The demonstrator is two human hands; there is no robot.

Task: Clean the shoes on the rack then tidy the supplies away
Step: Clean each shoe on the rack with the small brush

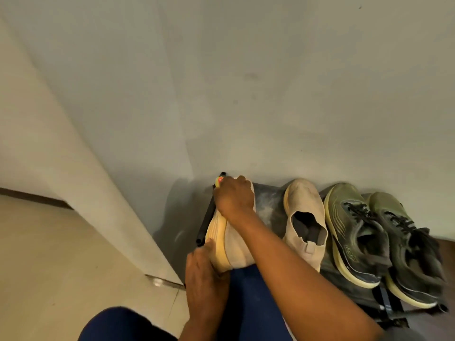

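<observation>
Your left hand point(205, 274) sits low in the frame, a little left of center, with its fingers wrapped around the heel end of a beige slip-on shoe point(231, 244), gripping it at the pale yellow sole. The shoe is tipped on its side, so the sole faces the left of the frame, and its heel rests against your dark blue trouser leg point(248, 291).

Your right hand point(234, 196) reaches across from the lower right, the forearm passing over the shoe. The hand is curled shut over the toe end, just above the middle of the frame. A small yellow and red object point(219, 180) peeks out at the fingertips; you cannot tell what it is, as most of it is hidden by the hand.

The shoe rack point(267, 205) runs from the center toward the lower right, along the foot of the plain wall point(246, 82). Its top surface looks dusty, and a black frame tube point(206, 222) shows just left of the held shoe.

To the right on the rack stands the matching beige shoe point(305, 217), upright with its opening facing up. Further right, a pair of olive green lace-up sneakers point(379, 242) sit side by side, touching each other.

A tiled floor point(49, 254) fills the lower left.
</observation>
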